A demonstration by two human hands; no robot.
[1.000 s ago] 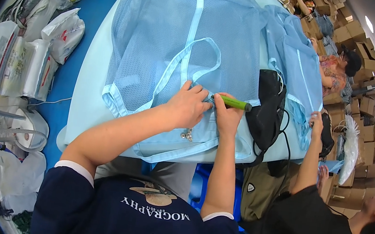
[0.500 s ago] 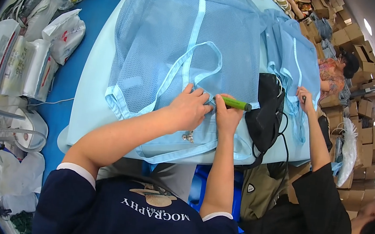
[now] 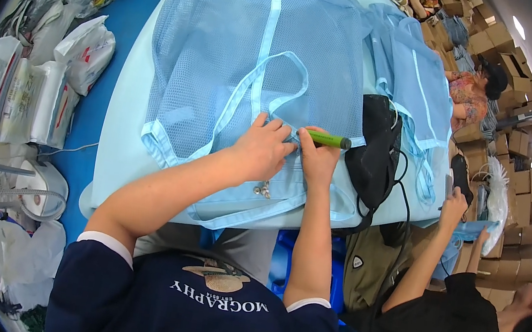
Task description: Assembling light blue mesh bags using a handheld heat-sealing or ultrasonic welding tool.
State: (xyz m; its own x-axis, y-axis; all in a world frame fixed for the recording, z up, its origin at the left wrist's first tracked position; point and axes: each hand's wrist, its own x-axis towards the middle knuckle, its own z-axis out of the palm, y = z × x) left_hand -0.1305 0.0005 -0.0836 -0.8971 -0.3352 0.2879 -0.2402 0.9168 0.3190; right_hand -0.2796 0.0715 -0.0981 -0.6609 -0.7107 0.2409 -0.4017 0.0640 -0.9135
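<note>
A light blue mesh bag (image 3: 215, 45) with pale blue trim and a looped strap (image 3: 298, 63) lies spread before me. My left hand (image 3: 263, 149) is on its lower trim, fingers bent, seeming to pinch the edge. Close beside it, my right hand (image 3: 318, 161) grips a green pen-shaped tool (image 3: 330, 139) with a dark outer end. Its working tip is hidden at my fingers, where they meet the trim. Below my left hand are small shiny metal pieces (image 3: 263, 189).
A black drawstring pouch (image 3: 374, 150) and another blue mesh bag (image 3: 418, 78) lie to the right. A co-worker in a black sleeve (image 3: 456, 305) sits there, holding light blue material. Packaged white bags (image 3: 53, 101) and a white device (image 3: 41, 187) stand left. Cartons (image 3: 524, 193) fill the far right.
My view has shifted slightly; both my hands stay at the trim with the green tool. The co-worker's hand has left the other mesh bag and moved nearer, with light blue material now held.
</note>
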